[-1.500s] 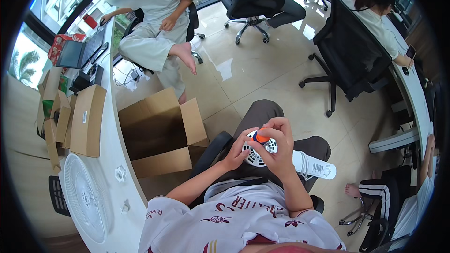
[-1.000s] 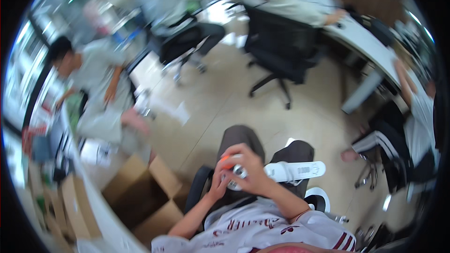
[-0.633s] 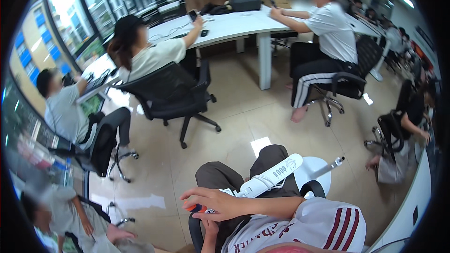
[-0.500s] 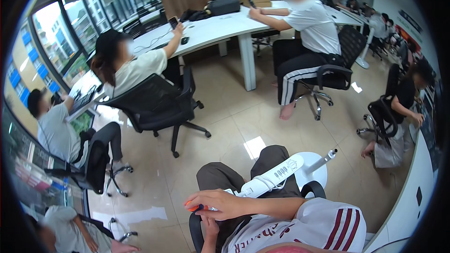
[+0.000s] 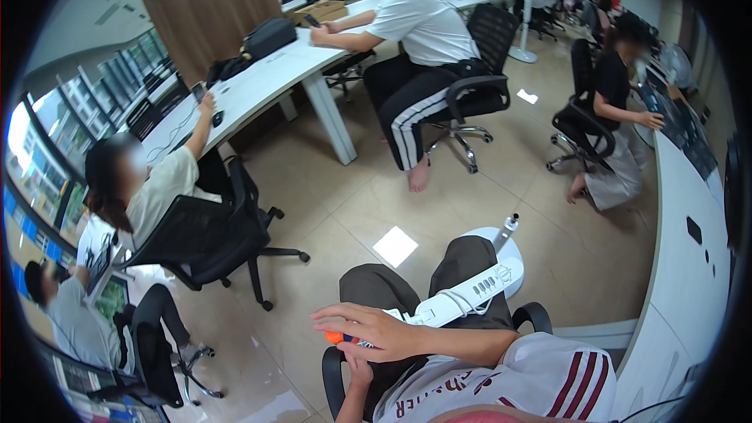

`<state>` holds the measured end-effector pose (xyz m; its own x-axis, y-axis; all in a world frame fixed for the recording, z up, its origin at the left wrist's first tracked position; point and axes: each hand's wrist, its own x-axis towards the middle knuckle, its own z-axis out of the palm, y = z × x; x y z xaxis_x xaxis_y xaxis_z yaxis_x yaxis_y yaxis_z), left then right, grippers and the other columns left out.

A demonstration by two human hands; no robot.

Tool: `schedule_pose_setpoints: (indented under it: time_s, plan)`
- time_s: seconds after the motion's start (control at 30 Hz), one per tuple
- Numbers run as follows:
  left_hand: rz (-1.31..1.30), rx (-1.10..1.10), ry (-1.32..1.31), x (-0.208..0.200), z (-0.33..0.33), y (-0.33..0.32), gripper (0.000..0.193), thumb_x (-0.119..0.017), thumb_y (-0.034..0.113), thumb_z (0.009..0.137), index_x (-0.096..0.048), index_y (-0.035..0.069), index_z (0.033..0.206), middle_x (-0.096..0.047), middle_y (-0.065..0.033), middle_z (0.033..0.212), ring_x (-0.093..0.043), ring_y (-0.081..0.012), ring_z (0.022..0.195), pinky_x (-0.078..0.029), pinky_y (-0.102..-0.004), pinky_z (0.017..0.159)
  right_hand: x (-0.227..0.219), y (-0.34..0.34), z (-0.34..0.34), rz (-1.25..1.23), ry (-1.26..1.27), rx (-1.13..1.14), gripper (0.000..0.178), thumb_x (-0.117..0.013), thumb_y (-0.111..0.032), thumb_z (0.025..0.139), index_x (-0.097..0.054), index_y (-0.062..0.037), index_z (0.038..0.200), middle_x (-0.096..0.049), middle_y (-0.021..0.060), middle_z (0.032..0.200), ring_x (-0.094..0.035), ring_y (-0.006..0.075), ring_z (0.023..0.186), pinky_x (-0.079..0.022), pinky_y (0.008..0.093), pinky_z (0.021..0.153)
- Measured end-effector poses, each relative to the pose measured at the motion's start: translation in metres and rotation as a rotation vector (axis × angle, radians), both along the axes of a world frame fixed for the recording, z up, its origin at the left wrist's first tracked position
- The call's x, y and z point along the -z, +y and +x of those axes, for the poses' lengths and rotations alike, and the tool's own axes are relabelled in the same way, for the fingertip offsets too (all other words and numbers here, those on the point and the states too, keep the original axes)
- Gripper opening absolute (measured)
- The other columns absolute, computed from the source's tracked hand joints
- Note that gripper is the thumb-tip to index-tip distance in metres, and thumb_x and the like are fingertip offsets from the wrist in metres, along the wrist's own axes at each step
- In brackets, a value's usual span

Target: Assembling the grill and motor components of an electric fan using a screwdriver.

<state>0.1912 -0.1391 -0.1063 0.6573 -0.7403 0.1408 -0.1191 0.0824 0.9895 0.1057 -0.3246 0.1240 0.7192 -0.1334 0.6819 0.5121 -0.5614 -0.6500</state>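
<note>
Stretched across from the right, my right hand (image 5: 372, 331) is spread with its fingers reaching out over an orange-and-dark-blue handled object (image 5: 335, 338), perhaps a screwdriver. Just below it, my left hand (image 5: 359, 374) is raised close under the right; its fingers are mostly hidden. A white fan post section (image 5: 470, 291) with a row of buttons and a loosely wound white cord lies slanted over my lap. Its near end runs in under my right hand. On the floor by my right knee is a round white base (image 5: 511, 268) with a tilted grey-white pole (image 5: 506, 235).
My chair's black armrests (image 5: 533, 317) flank my legs. A white desk (image 5: 689, 266) curves along the right. Ahead, people sit in black office chairs (image 5: 205, 239) at a long white table (image 5: 274, 70); another person works at the right-hand desk.
My view has turned rightward. My right hand's fingers have loosened from around the orange object and spread out above it. The fan part stays on my lap.
</note>
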Motion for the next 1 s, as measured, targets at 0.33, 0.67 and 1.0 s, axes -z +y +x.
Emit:
schedule_pose_setpoints:
  time_s: [0.33, 0.67, 1.0]
  plan:
    - [0.016, 0.252, -0.001, 0.004, 0.003, -0.048, 0.059, -0.041, 0.036, 0.109, -0.034, -0.003, 0.152, -0.044, -0.0175, 0.15, -0.047, -0.0287, 0.138, -0.036, -0.0385, 0.115, 0.01, -0.016, -0.023, 0.205, 0.045, 0.071, 0.027, -0.074, -0.014, 0.093, -0.065, -0.0089, 0.118, -0.061, 0.0116, 0.121, -0.065, 0.0284, 0.105, -0.053, 0.0388, 0.087]
    - [0.011, 0.426, 0.001, -0.018, 0.011, -0.083, 0.061, -0.045, 0.036, 0.107, -0.034, -0.003, 0.153, -0.045, -0.0181, 0.15, -0.046, -0.0291, 0.139, -0.035, -0.0384, 0.116, -0.011, -0.027, -0.037, 0.148, -0.002, 0.222, 0.034, -0.071, -0.011, 0.092, -0.065, -0.009, 0.126, -0.06, 0.0093, 0.131, -0.063, 0.0292, 0.114, -0.054, 0.0389, 0.088]
    - [-0.019, 0.525, -0.011, -0.03, 0.0, -0.114, 0.064, -0.048, 0.036, 0.105, -0.035, -0.004, 0.153, -0.047, -0.0188, 0.15, -0.046, -0.0295, 0.14, -0.034, -0.0383, 0.117, -0.007, -0.036, -0.053, 0.224, -0.015, 0.418, 0.041, -0.081, -0.009, 0.086, -0.063, -0.0091, 0.123, -0.058, 0.0139, 0.115, -0.062, 0.0271, 0.101, -0.054, 0.0341, 0.081]
